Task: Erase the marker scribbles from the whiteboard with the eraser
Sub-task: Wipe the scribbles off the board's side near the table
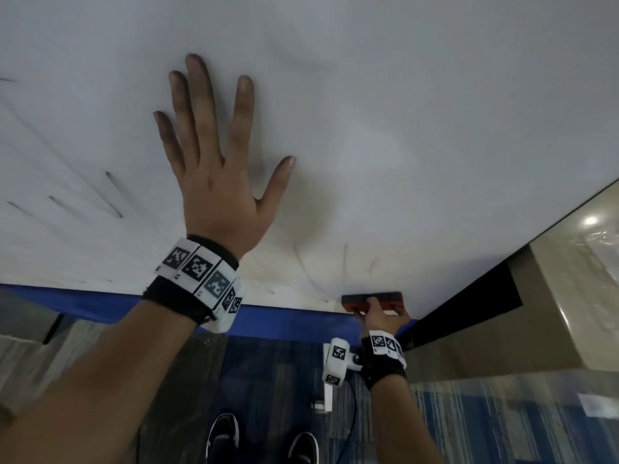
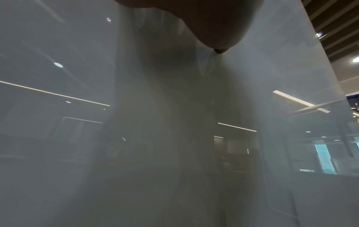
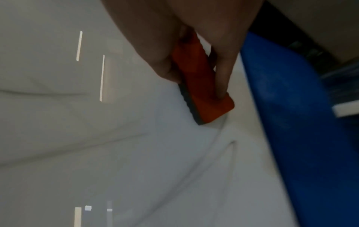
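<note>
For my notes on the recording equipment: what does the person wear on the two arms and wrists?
Both forearms are bare, with no sleeves. Each wrist has a black band carrying white square tiles printed with black-and-white coded patterns. Beside the right wrist band sits a white block with the same patterns, and a thin dark cable hangs below.

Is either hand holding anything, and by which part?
The right hand grips the orange eraser by its long sides, felt face against the whiteboard. The left hand holds nothing; it lies spread flat on the board.

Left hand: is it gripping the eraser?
No. The left hand presses flat with spread fingers on the whiteboard; the right hand holds the eraser.
</note>
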`<action>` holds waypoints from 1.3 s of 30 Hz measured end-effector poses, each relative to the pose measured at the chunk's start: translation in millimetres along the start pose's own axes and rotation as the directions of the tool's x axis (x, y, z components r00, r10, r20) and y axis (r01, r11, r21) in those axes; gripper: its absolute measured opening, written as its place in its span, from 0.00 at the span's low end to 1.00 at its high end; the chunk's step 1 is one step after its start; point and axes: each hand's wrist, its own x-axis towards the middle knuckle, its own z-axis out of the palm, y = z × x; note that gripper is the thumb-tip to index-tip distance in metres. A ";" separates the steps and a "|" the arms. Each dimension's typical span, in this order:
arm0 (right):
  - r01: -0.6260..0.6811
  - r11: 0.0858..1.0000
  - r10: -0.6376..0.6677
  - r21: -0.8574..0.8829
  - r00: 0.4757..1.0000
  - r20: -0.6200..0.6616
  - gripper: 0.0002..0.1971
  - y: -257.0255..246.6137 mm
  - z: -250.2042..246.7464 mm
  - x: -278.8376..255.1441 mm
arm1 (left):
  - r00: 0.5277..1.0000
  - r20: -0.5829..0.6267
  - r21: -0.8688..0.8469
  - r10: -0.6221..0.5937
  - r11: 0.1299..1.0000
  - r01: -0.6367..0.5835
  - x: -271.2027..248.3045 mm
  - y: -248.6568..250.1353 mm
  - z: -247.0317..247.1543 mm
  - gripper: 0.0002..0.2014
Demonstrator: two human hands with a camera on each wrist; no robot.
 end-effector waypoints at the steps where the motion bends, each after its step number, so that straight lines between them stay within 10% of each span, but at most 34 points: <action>1: 0.033 0.999 -0.033 0.002 0.999 0.022 0.27 -4.9 1.0 -5.1 | 1.000 0.000 -0.003 -0.002 1.000 0.002 -0.3 0.4 0.3 0.39; 6: 0.327 0.940 -0.341 0.095 0.903 0.261 0.26 -43.6 22.5 -41.3 | 1.000 -0.010 0.001 -0.007 1.000 0.007 -0.7 0.2 4.0 0.38; 14: -0.009 1.000 0.007 0.026 0.998 0.062 0.24 -21.9 13.5 -42.9 | 1.000 -0.013 -0.017 -0.005 1.000 0.005 -3.1 -0.6 4.1 0.37; 23: 0.280 0.957 -0.290 0.078 0.925 0.244 0.25 -43.2 46.8 -79.3 | 1.000 -0.006 -0.027 -0.029 0.999 0.029 -4.1 2.4 8.1 0.37; 30: 0.115 0.993 -0.118 0.027 0.986 0.114 0.25 -25.9 37.9 -80.8 | 1.000 -0.011 -0.022 0.000 1.000 0.000 -6.9 -1.9 5.7 0.36; 39: 0.220 0.975 -0.220 0.024 0.951 0.219 0.25 -27.5 49.8 -92.7 | 1.000 0.001 -0.040 0.012 0.999 -0.012 -10.0 -2.8 4.0 0.36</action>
